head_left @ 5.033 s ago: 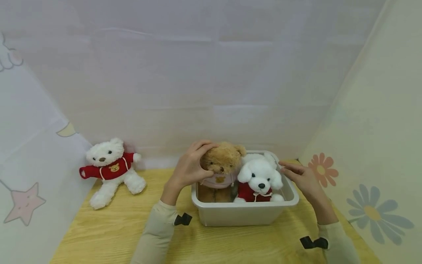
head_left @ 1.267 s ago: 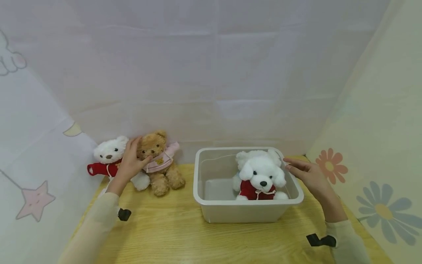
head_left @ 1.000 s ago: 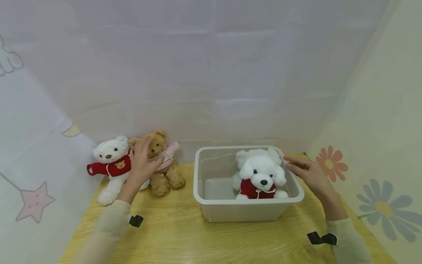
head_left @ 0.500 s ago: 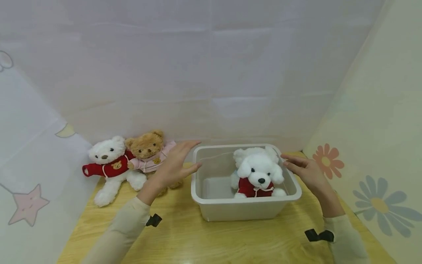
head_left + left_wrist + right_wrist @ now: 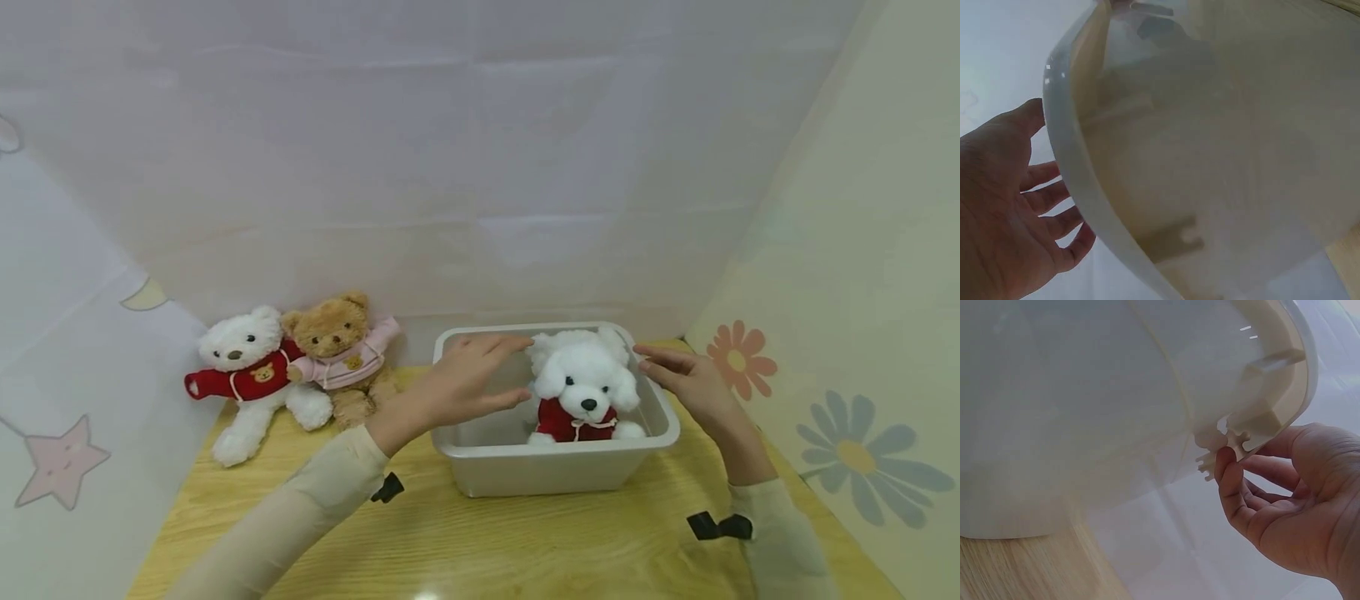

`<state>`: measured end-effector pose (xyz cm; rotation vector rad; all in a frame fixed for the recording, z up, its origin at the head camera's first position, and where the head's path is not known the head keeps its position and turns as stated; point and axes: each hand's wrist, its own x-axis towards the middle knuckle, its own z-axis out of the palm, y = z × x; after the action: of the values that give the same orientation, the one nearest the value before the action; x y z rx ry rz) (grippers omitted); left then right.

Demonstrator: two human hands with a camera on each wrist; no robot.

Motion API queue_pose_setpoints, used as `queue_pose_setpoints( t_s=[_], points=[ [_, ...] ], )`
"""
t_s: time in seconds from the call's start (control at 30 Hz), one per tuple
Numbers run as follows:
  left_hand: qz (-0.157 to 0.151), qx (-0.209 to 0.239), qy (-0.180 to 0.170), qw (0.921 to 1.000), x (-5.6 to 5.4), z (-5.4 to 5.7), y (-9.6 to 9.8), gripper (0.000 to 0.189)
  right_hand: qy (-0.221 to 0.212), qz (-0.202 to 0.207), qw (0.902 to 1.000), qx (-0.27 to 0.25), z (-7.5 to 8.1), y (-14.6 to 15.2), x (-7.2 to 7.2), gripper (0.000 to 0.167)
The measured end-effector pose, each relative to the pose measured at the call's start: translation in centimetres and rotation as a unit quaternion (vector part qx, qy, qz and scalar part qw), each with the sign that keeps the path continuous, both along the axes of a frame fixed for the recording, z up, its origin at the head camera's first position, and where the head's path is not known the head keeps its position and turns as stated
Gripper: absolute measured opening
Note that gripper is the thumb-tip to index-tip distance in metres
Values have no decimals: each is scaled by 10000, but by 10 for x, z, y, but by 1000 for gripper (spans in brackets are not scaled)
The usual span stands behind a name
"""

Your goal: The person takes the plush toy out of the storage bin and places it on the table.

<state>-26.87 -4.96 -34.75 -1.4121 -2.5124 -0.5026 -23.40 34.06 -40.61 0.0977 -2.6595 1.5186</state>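
A light grey plastic bin (image 5: 558, 471) stands on the table, with a white plush dog (image 5: 588, 392) in a red top sitting in its right part. Fluffy white plush (image 5: 551, 346) shows behind the dog, mostly hidden. My left hand (image 5: 457, 387) reaches over the bin's left side, fingers and thumb spread and holding nothing, the fingertips close to the white plush toys. At the right end, my right hand (image 5: 693, 387) holds the bin's rim; in the right wrist view its fingers (image 5: 1232, 487) curl up under that rim.
To the left, a white teddy bear (image 5: 243, 342) in a red sweater and a brown teddy bear (image 5: 330, 333) in a pink hoodie sit side by side against the back cloth (image 5: 337, 150). Wood-grain table (image 5: 480, 550) lies in front of the bin. Printed side cloths flank the table.
The brown teddy bear went from the bin to beside the white teddy bear. My left hand let go of it and moved right, over the bin. My right hand stayed at the rim.
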Motion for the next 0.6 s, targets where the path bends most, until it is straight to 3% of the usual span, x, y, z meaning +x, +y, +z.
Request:
queue_pose_setpoints(
  t_s=[0.23,0.4,0.6],
  points=[
    [101,-293,-758,9966,1,6,31,82,76,40,9999,-117,0,-1,-1,55],
    [-224,309,-1346,9902,-3,6,46,73,98,101,9994,-301,1,-4,-2,53],
    [-647,872,-1833,9770,-9,6,48,49,-6,125,9991,-398,1,-1,-3,52]
  ],
)
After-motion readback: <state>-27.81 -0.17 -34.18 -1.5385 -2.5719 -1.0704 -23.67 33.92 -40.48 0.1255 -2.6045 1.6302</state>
